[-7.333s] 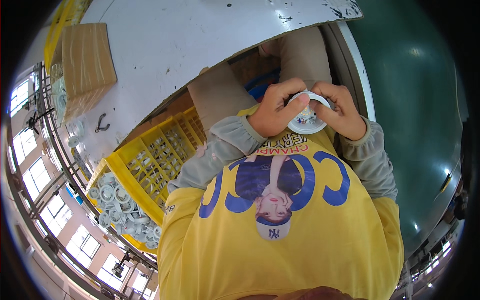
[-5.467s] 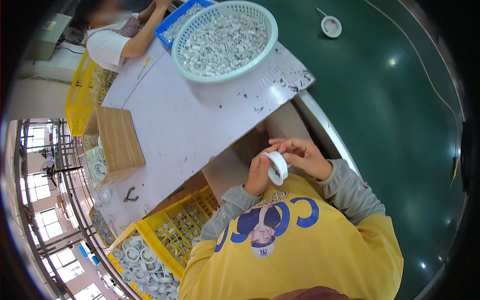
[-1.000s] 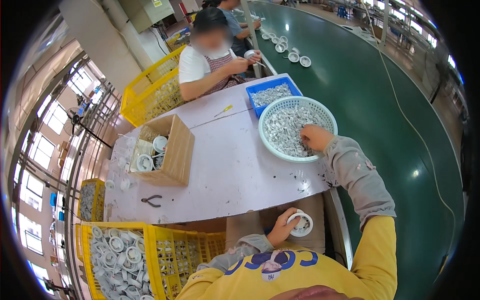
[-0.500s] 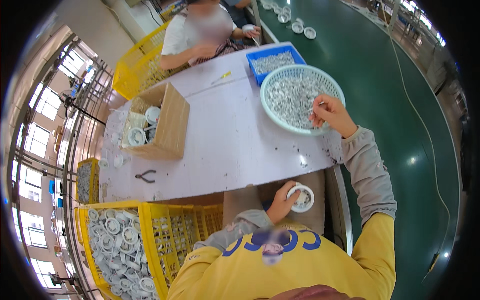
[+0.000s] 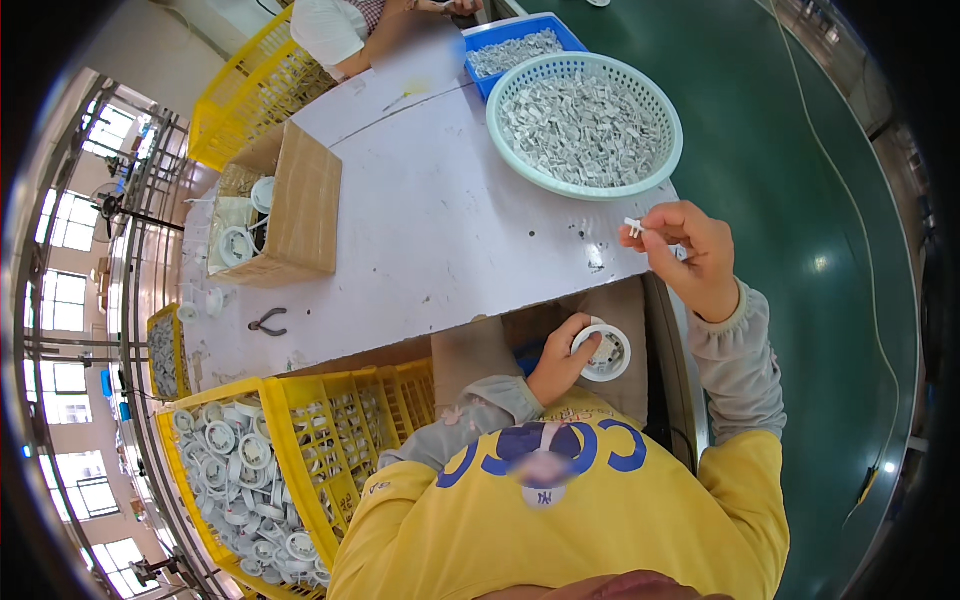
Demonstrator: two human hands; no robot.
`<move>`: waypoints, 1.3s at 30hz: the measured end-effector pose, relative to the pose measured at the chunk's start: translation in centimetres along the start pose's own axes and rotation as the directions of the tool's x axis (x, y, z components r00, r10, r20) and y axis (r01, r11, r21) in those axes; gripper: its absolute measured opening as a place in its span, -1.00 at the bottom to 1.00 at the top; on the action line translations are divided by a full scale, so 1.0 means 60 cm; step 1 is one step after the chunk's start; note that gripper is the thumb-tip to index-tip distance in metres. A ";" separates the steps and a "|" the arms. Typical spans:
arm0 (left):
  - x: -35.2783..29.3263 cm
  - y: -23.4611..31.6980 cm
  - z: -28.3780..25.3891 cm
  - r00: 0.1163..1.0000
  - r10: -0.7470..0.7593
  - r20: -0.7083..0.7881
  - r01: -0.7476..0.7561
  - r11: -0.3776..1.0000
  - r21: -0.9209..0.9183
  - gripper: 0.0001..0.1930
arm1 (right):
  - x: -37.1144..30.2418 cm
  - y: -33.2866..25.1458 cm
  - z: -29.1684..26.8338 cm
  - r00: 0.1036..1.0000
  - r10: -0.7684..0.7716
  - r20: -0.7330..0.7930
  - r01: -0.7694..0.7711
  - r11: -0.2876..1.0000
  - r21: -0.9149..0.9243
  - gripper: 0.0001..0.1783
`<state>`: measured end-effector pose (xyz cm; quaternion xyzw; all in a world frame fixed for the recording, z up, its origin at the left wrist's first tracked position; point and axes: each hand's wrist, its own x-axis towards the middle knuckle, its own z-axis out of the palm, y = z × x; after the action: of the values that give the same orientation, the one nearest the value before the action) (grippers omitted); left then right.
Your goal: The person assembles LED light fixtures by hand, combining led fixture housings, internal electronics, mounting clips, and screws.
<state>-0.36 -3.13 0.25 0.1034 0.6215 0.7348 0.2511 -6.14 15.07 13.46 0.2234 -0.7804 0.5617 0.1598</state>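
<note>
My left hand (image 5: 558, 360) grips a white round plastic ring part (image 5: 604, 352) over my lap, below the table edge. My right hand (image 5: 690, 255) is raised at the table's right corner and pinches a small white clip (image 5: 634, 227) between thumb and fingers. Just beyond it sits a pale green round basket (image 5: 670, 110) filled with small grey-white clips.
A blue tray (image 5: 500, 30) of clips sits behind the basket. A cardboard box (image 5: 305, 205) with white ring parts and pliers (image 5: 267, 322) lie on the white table (image 5: 430, 230). A yellow crate (image 5: 290, 440) of ring parts stands at my left. Another person (image 5: 345, 25) sits across.
My right hand has left the green basket and drawn back toward me with a small white clip pinched in it. My left hand still holds the ring part on my lap.
</note>
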 end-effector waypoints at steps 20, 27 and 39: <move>-0.019 0.012 0.005 0.995 0.090 -0.046 -0.092 0.995 -0.030 -0.87 | -0.089 0.006 0.041 0.957 0.287 -0.027 -0.241 0.847 0.474 -0.95; -0.016 0.003 0.006 0.985 0.047 0.166 -0.047 0.999 -0.005 -0.88 | -0.169 0.085 0.050 0.881 0.462 0.100 -0.472 0.851 0.228 -0.96; -0.016 0.001 0.010 0.963 -0.006 0.268 0.022 0.998 -0.055 -0.81 | -0.208 0.073 0.069 0.707 0.625 0.330 -0.689 0.507 0.518 -0.85</move>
<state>0.72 -3.12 0.61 0.1900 0.5612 0.7299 0.3409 2.14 14.44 2.37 -0.0232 -0.5888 0.7864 -0.1853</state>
